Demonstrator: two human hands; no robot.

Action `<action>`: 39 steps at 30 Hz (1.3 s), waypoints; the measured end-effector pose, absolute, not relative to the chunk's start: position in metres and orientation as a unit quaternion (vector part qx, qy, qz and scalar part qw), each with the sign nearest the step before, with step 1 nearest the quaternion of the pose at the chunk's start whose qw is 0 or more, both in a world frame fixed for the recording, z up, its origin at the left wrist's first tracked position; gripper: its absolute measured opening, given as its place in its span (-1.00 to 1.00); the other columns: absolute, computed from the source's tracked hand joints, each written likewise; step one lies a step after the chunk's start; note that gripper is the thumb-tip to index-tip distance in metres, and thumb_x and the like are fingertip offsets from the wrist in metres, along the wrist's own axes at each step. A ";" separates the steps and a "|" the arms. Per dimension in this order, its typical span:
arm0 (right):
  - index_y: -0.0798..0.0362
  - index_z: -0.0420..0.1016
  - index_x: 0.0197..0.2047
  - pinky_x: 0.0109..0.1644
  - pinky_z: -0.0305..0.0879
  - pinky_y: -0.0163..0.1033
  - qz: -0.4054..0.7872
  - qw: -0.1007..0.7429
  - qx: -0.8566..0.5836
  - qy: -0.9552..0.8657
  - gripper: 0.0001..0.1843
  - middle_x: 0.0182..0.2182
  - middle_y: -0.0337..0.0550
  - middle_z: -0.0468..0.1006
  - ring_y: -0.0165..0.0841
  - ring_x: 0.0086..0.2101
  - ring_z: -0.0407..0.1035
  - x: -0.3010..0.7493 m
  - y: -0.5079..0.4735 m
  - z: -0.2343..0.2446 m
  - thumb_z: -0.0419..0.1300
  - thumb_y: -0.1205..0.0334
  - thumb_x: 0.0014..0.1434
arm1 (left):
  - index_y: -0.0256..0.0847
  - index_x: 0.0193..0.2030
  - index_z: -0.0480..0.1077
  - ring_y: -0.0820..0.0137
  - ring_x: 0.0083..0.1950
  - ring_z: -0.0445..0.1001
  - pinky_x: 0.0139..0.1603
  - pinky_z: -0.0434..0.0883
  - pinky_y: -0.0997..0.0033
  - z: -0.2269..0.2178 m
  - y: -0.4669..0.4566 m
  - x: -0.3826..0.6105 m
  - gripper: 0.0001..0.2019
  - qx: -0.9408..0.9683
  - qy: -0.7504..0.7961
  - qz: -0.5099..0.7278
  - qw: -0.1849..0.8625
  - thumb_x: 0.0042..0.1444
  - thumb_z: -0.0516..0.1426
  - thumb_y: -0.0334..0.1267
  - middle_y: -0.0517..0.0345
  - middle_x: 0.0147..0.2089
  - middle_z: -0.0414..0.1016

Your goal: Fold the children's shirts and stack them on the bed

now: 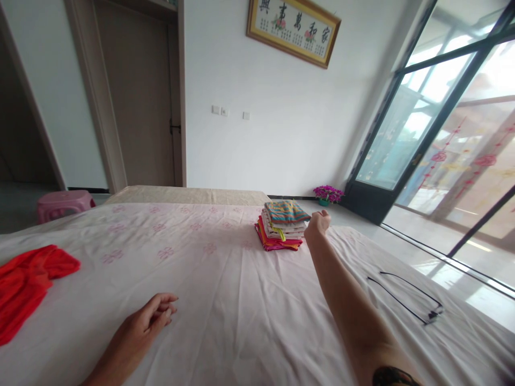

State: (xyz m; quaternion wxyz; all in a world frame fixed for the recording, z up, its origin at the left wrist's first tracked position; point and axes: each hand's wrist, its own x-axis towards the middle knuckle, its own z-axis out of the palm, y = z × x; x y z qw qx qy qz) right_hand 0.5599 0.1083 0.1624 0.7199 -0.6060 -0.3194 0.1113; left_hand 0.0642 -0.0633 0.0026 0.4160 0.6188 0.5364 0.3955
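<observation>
Right hand (317, 222): reaching to the stack of folded clothes (281, 231) far up the bed (225, 300) and touching its striped top piece (286, 211); fingers are facing away, so the grip cannot be told. Left hand (155, 313): lying on the bed, grip slack and half curled, holding nothing. Red garment (28, 284): lying at left, cut off by the edge. Black hanger (406, 297): lying at right, thin and hard to make out.

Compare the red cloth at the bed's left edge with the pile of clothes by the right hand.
The red cloth lies loose and crumpled; the stack of clothes is neatly folded. The red cloth is one plain colour; the stack mixes stripes, pink and orange. The red cloth lies apart from the left hand; the right hand is at the stack's edge. Both rest on the pale bed sheet.
</observation>
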 end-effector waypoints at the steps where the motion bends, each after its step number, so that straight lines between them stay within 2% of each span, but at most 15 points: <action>1: 0.03 0.20 0.25 0.25 0.21 -0.09 0.073 0.716 -0.610 -0.333 -0.39 0.17 -0.04 0.33 -0.26 0.13 0.26 0.559 0.105 0.168 -0.06 0.29 0.10 | -0.08 0.00 0.44 0.20 0.04 0.56 0.06 0.50 0.26 0.003 -0.063 0.065 -0.65 0.617 0.538 0.394 0.418 0.13 0.14 -0.01 0.09 -0.07 0.60; 3: 0.02 0.24 0.26 0.31 0.10 -0.09 -0.008 0.669 -0.627 -0.399 -0.42 0.23 -0.05 0.30 -0.25 0.18 0.20 0.551 0.105 0.184 -0.07 0.25 0.16 | -0.07 -0.04 0.46 0.19 0.04 0.56 0.05 0.50 0.27 0.004 -0.063 0.066 -0.67 0.615 0.541 0.391 0.420 0.11 0.15 0.01 0.12 -0.08 0.61; 7: -0.09 0.33 0.26 0.36 -0.15 0.18 -0.121 0.461 -0.664 -0.575 -0.51 0.27 -0.08 0.28 -0.11 0.28 0.02 0.527 0.126 0.211 -0.05 0.09 0.30 | -0.06 -0.11 0.49 0.19 0.03 0.56 0.05 0.49 0.28 0.011 -0.066 0.068 -0.68 0.617 0.545 0.386 0.417 0.12 0.13 0.06 0.13 -0.11 0.61; 10: -0.13 0.37 0.21 0.32 -0.27 0.35 -0.102 0.357 -0.690 -0.621 -0.56 0.29 -0.09 0.24 -0.05 0.34 -0.15 0.519 0.145 0.207 0.04 0.02 0.31 | -0.07 -0.14 0.50 0.20 0.02 0.55 0.06 0.48 0.29 0.015 -0.068 0.069 -0.68 0.627 0.544 0.374 0.414 0.15 0.10 0.07 0.12 -0.12 0.61; 12: -0.11 0.45 0.10 0.29 -0.22 0.40 -0.046 0.307 -0.703 -0.640 -0.62 0.24 -0.05 0.29 -0.02 0.32 -0.10 0.521 0.154 0.192 0.12 0.00 0.27 | -0.07 -0.16 0.50 0.21 0.01 0.55 0.06 0.47 0.30 0.015 -0.068 0.069 -0.69 0.632 0.543 0.369 0.412 0.15 0.10 0.06 0.12 -0.13 0.61; 15: -0.07 0.52 -0.08 0.26 -0.13 0.38 0.020 0.301 -0.694 -0.654 -0.75 0.09 -0.04 0.42 -0.02 0.25 0.03 0.524 0.158 0.164 0.22 0.03 0.21 | -0.07 -0.19 0.51 0.20 -0.01 0.54 0.05 0.48 0.30 0.016 -0.067 0.069 -0.71 0.631 0.544 0.372 0.409 0.12 0.13 0.05 0.13 -0.15 0.61; 18: -0.06 0.51 -0.14 0.24 -0.05 0.33 0.026 0.328 -0.679 -0.657 -0.81 0.02 -0.06 0.47 -0.06 0.22 0.06 0.525 0.159 0.150 0.22 0.07 0.22 | -0.06 -0.22 0.52 0.20 -0.04 0.55 0.00 0.49 0.32 0.020 -0.068 0.071 -0.72 0.632 0.548 0.370 0.404 0.08 0.15 0.04 0.13 -0.17 0.61; 20: -0.08 0.51 -0.11 0.24 -0.07 0.34 0.010 0.298 -0.685 -0.665 -0.77 0.05 -0.06 0.45 -0.06 0.21 0.07 0.524 0.160 0.148 0.21 0.02 0.22 | -0.07 -0.22 0.52 0.21 -0.07 0.55 -0.01 0.49 0.33 0.024 -0.069 0.072 -0.72 0.631 0.552 0.369 0.402 0.07 0.16 0.03 0.13 -0.18 0.61; 24: -0.13 0.47 0.06 0.23 -0.19 0.44 -0.054 0.186 -0.697 -0.690 -0.55 0.20 -0.05 0.34 0.00 0.23 0.03 0.527 0.164 0.152 0.26 -0.08 0.13 | -0.11 -0.21 0.51 0.27 -0.10 0.55 0.00 0.47 0.37 0.034 -0.073 0.076 -0.72 0.631 0.548 0.371 0.403 0.13 0.09 -0.01 0.12 -0.19 0.60; 27: -0.14 0.45 0.13 0.20 -0.11 0.45 -0.067 0.160 -0.712 -0.681 -0.49 0.20 0.00 0.35 0.05 0.22 0.08 0.527 0.167 0.157 0.22 -0.09 0.14 | -0.15 -0.21 0.48 0.30 -0.13 0.54 -0.05 0.47 0.39 0.039 -0.075 0.078 -0.73 0.634 0.539 0.380 0.404 0.16 0.05 -0.07 0.10 -0.20 0.59; 29: -0.12 0.49 0.10 0.18 0.02 0.36 -0.075 0.186 -0.729 -0.655 -0.58 0.15 0.02 0.41 0.04 0.17 0.18 0.520 0.164 0.160 0.08 -0.05 0.26 | -0.17 -0.21 0.47 0.32 -0.14 0.54 -0.09 0.47 0.40 0.041 -0.075 0.079 -0.74 0.635 0.533 0.389 0.402 0.17 0.03 -0.10 0.09 -0.21 0.59; 31: -0.09 0.49 0.12 0.18 0.10 0.25 -0.106 0.239 -0.720 -0.643 -0.57 0.13 0.03 0.44 -0.01 0.13 0.26 0.505 0.153 0.160 -0.03 0.04 0.31 | -0.18 -0.21 0.47 0.32 -0.14 0.55 -0.12 0.47 0.41 0.042 -0.075 0.078 -0.75 0.636 0.528 0.397 0.400 0.17 0.03 -0.14 0.08 -0.22 0.59; 34: -0.08 0.44 0.19 0.24 0.10 0.10 -0.136 0.310 -0.642 -0.688 -0.54 0.19 -0.06 0.42 -0.09 0.16 0.24 0.469 0.123 0.147 -0.06 0.15 0.31 | -0.20 -0.20 0.48 0.34 -0.17 0.55 -0.16 0.47 0.42 0.041 -0.074 0.078 -0.76 0.638 0.523 0.406 0.393 0.14 0.03 -0.20 0.06 -0.22 0.59; 36: -0.05 0.46 0.16 0.25 0.14 -0.01 -0.087 0.294 -0.592 -0.745 -0.55 0.18 -0.06 0.43 -0.13 0.17 0.25 0.440 0.098 0.130 -0.01 0.18 0.27 | -0.20 -0.20 0.49 0.36 -0.21 0.55 -0.18 0.46 0.43 0.040 -0.074 0.077 -0.77 0.639 0.524 0.411 0.385 0.13 0.03 -0.22 0.06 -0.23 0.60; 39: -0.05 0.43 0.20 0.25 0.17 -0.01 -0.006 0.232 -0.559 -0.796 -0.51 0.19 -0.05 0.42 -0.13 0.17 0.28 0.399 0.063 0.098 0.07 0.18 0.21 | -0.21 -0.16 0.47 0.39 -0.27 0.55 -0.24 0.45 0.44 0.038 -0.074 0.076 -0.76 0.626 0.534 0.416 0.387 0.14 0.03 -0.21 0.07 -0.22 0.60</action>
